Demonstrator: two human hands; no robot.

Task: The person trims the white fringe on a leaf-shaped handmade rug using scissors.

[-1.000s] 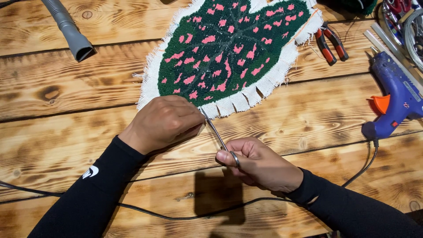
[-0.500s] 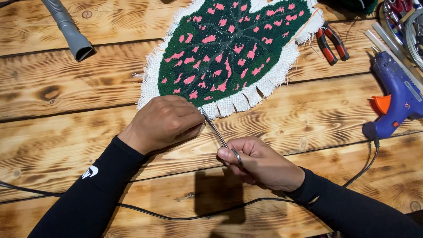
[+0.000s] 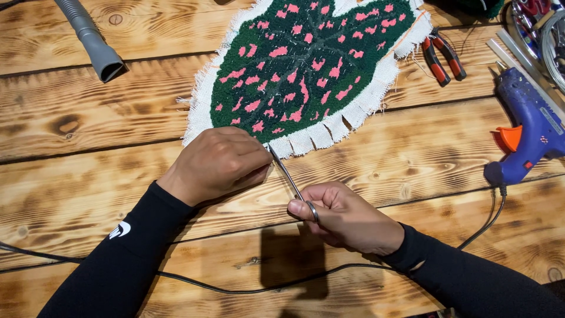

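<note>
A leaf-shaped tufted rug piece [image 3: 306, 65], dark green pile dotted with pink flecks and edged by a frayed, snipped border of white woven backing cloth, is lying flat on the bench [image 3: 118, 176] of knotty, scorched-looking wooden planks, in the upper middle of the view. The left hand [image 3: 218, 162] is curling over the lower edge of that white border, fingers pressed together and pinching the cloth fringe against the wood. The right hand [image 3: 341, 215] is closing around the ring handles of slim, shiny metal scissors [image 3: 291, 179], whose narrow blades are slanting up to the fringe just beside the left hand's fingertips (the blade tips are hidden there, so whether they are parted cannot be told). Both arms are wearing smooth black sleeves.

A ribbed grey plastic hose nozzle [image 3: 94, 44] is resting at the upper left. Red-handled pliers [image 3: 441, 56] are lying just beside the rug's right edge, and a blue plastic glue gun [image 3: 532, 129] with an orange trigger is sitting at the far right. A thin black cable [image 3: 235, 288] is trailing across the near planks.
</note>
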